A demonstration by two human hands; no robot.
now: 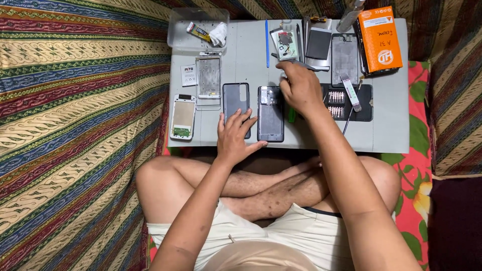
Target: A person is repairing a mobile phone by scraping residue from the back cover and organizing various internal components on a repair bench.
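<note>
head view | left hand (236, 134) flat, open, steadying grey phone back (236, 103) on bench (386, 135) | right hand (300, 89) curled above dark phone (271, 114), grip unclear

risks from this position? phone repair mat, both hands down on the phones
1. The opened phone lies at the mat's near edge; a nudge from the left hand could push it off.
2. The right hand works beside the open screwdriver bit case; the forearm might sweep it and scatter bits.

Orange rectangular box (382, 39) at mat's far right corner; small white label card (189, 75) far left.
</note>
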